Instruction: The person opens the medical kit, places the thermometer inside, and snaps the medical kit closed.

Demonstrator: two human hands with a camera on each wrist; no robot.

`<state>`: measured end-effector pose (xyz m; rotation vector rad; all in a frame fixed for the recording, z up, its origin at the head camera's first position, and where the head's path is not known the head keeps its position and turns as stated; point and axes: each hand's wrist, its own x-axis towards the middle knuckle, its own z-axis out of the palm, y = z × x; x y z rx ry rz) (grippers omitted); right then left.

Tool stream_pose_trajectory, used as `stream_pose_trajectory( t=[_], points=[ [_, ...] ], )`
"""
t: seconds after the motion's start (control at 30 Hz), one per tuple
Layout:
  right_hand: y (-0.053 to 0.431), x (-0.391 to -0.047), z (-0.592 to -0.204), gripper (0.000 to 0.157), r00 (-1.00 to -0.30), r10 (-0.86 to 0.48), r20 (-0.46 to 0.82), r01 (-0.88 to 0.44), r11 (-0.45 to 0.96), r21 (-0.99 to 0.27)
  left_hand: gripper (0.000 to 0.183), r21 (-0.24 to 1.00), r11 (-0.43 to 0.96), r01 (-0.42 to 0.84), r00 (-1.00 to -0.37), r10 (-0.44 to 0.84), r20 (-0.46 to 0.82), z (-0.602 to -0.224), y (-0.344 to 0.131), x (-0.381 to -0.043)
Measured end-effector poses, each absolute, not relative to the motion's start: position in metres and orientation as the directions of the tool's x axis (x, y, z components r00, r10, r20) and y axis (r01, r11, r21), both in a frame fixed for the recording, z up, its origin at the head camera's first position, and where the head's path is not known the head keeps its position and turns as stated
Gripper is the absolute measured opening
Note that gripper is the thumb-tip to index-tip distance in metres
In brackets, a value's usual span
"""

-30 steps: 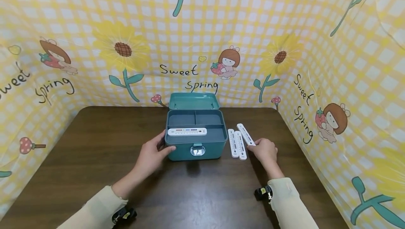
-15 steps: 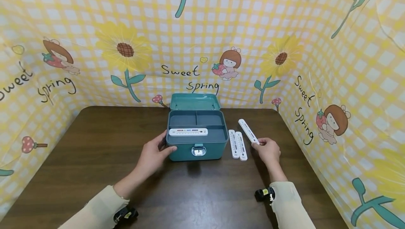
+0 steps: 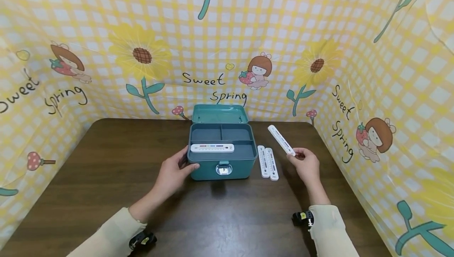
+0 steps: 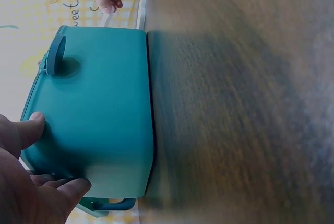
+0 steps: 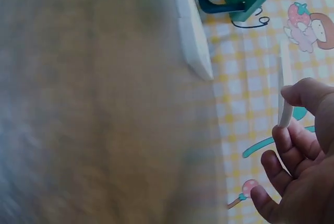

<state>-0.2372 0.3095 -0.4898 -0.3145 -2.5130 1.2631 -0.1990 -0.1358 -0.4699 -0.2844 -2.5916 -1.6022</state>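
Observation:
My left hand (image 3: 173, 172) holds the front left corner of a teal storage box (image 3: 227, 172), thumb on the front and fingers along the side. The box's lid (image 3: 220, 114) stands open at the back. A white thermometer strip (image 3: 212, 148) lies crosswise in the front part of its divided tray (image 3: 244, 150). To the right of the box, my right hand (image 3: 307, 166) pinches another flat white thermometer (image 3: 281, 140) by its near end, raised above the table. In the right wrist view, that thermometer (image 5: 285, 91) sits edge-on between thumb and fingertips.
Two more thermometers (image 3: 263, 161) lie side by side on the dark wooden table (image 3: 227, 217), just right of the box. A yellow checked cloth (image 3: 198, 44) with printed flowers hangs around the back and sides. A carry handle (image 4: 120, 204) shows on the box's side.
My right hand has lifted the thermometer off the table, away from the two lying ones, and moved it up and to the right. My left hand keeps its hold on the box.

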Motion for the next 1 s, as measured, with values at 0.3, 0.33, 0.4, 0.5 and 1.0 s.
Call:
stream_pose_trajectory(
  t=[0.3, 0.33, 0.4, 0.5, 1.0],
  points=[
    [0.316, -0.234, -0.471, 0.033, -0.943, 0.206, 0.262, -0.066, 0.655, -0.753, 0.075, 0.89, 0.423, 0.17, -0.985, 0.099, 0.141, -0.472, -0.135, -0.198],
    [0.317, -0.233, -0.469, 0.032, -0.945, 0.19, 0.265, -0.079, 0.656, -0.751, 0.076, 0.888, 0.427, 0.167, -0.986, 0.098, 0.138, -0.472, -0.136, -0.197],
    [0.32, -0.233, -0.464, 0.032, -0.951, 0.157, 0.267, -0.1, 0.661, -0.744, 0.076, 0.887, 0.43, 0.166, -0.986, 0.098, 0.137, -0.473, -0.136, -0.197],
    [0.325, -0.234, -0.456, 0.032, -0.957, 0.098, 0.273, -0.142, 0.662, -0.736, 0.076, 0.89, 0.421, 0.173, -0.984, 0.105, 0.142, -0.473, -0.136, -0.197],
    [0.331, -0.238, -0.418, 0.029, -0.955, -0.146, 0.259, -0.291, 0.643, -0.709, 0.073, 0.905, 0.394, 0.163, -0.986, 0.089, 0.138, -0.473, -0.133, -0.194]
  ],
)
